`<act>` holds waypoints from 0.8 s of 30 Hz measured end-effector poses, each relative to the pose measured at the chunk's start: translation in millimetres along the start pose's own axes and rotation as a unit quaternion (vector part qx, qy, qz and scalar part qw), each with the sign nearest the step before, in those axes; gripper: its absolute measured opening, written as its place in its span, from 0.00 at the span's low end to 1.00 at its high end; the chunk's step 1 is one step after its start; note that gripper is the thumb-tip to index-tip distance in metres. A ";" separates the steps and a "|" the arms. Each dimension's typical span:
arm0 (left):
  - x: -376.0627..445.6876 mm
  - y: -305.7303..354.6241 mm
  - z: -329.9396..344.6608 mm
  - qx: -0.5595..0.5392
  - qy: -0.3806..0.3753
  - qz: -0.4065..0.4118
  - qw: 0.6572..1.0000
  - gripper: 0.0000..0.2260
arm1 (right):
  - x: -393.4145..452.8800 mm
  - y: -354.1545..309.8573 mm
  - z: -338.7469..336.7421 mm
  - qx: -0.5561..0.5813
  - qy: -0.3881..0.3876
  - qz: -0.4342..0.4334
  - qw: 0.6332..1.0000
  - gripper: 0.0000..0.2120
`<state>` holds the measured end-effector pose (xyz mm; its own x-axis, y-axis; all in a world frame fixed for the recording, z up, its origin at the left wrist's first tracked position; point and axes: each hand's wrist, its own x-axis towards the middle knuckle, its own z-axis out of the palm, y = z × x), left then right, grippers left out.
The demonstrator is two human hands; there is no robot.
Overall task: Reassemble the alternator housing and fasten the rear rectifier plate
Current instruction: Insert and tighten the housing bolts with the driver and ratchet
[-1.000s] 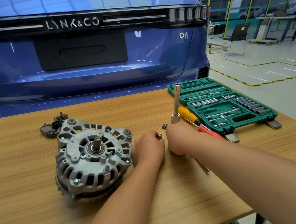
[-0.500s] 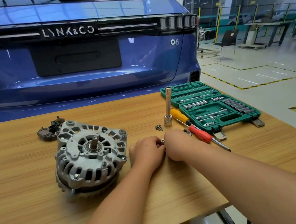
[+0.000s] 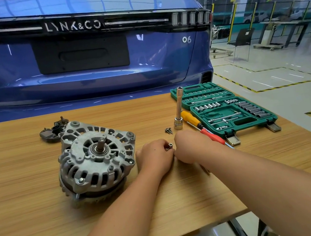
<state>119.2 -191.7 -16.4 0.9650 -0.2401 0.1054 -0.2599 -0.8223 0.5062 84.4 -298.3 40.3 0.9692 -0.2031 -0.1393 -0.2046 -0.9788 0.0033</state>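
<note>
The grey alternator housing [image 3: 95,158] lies on the wooden table [image 3: 35,228], shaft end up. Behind it rests the dark rectifier plate [image 3: 52,133]. Just right of the housing, my left hand [image 3: 156,158] pinches a small silver socket [image 3: 169,146] between its fingertips. My right hand [image 3: 190,146] is curled beside it, knuckles touching the left hand; a thin tool shaft [image 3: 204,168] pokes out beneath the wrist, and what the fingers grip is hidden. Two small screws [image 3: 168,130] lie just beyond the hands.
A tall deep socket [image 3: 178,110] stands upright beyond my right hand. An orange-and-red screwdriver [image 3: 201,127] lies beside an open green socket case [image 3: 228,109] at the right. A blue car's rear [image 3: 85,67] rises behind the table.
The camera has shifted slightly. My hands stay pressed together over the small socket, barely moving between frames. The alternator has not moved.
</note>
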 end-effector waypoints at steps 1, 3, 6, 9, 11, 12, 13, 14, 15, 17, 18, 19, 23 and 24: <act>-1.0 -0.4 -0.3 0.002 0.006 -0.004 1.000 0.12 | 1.4 0.5 -0.6 -0.001 0.008 0.004 1.000 0.03; -3.4 -1.3 -0.7 0.004 0.011 -0.008 1.000 0.13 | 6.2 1.2 -4.7 0.005 0.021 0.013 1.000 0.04; -7.4 -1.4 -1.0 0.004 -0.003 -0.002 1.000 0.13 | 17.8 2.5 -16.6 0.031 0.019 0.026 0.999 0.05; -10.6 -1.4 -1.4 0.006 -0.019 0.017 1.000 0.13 | 27.8 2.8 -25.5 0.057 0.012 0.032 0.998 0.07; -10.6 -1.3 -1.5 0.002 -0.026 0.027 0.999 0.12 | 33.5 0.1 -27.5 0.057 0.006 0.027 0.998 0.06; -10.2 -1.1 -1.5 0.001 -0.029 0.031 0.999 0.12 | 35.9 -2.1 -27.3 0.048 -0.003 0.022 0.999 0.06; -9.6 -0.8 -1.3 0.001 -0.032 0.035 0.999 0.12 | 38.0 -4.5 -26.7 0.037 -0.013 0.016 0.999 0.05; -8.9 -0.4 -0.9 0.003 -0.034 0.038 0.999 0.12 | 39.5 -6.5 -25.5 0.026 -0.019 0.012 0.999 0.05; -8.2 -0.1 -0.7 0.005 -0.035 0.039 0.999 0.12 | 41.2 -7.6 -23.7 0.019 -0.020 0.010 1.000 0.04; -6.8 0.3 -0.6 0.012 -0.038 0.041 0.998 0.13 | 42.9 -7.7 -20.5 0.016 -0.016 0.009 1.000 0.04; -5.9 0.5 -0.4 0.014 -0.040 0.042 0.998 0.14 | 43.2 -7.4 -19.7 0.014 -0.015 0.007 1.000 0.04; -5.2 0.7 0.2 0.015 -0.041 0.044 0.998 0.14 | 43.3 -6.3 -18.5 0.011 -0.015 0.004 1.000 0.05; -3.6 2.0 1.6 0.008 -0.037 0.040 0.999 0.12 | 42.7 -3.5 -18.3 -0.002 -0.020 -0.001 1.000 0.06; -3.2 1.7 2.3 0.009 -0.036 0.040 0.999 0.13 | 42.7 -2.6 -17.9 -0.002 -0.021 -0.002 1.000 0.08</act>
<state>115.5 -193.5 -17.8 0.9365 -0.3408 0.0825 -0.3366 -0.8080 0.4835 128.8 -304.9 52.0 0.9636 -0.1973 -0.1802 -0.1992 -0.9799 0.0073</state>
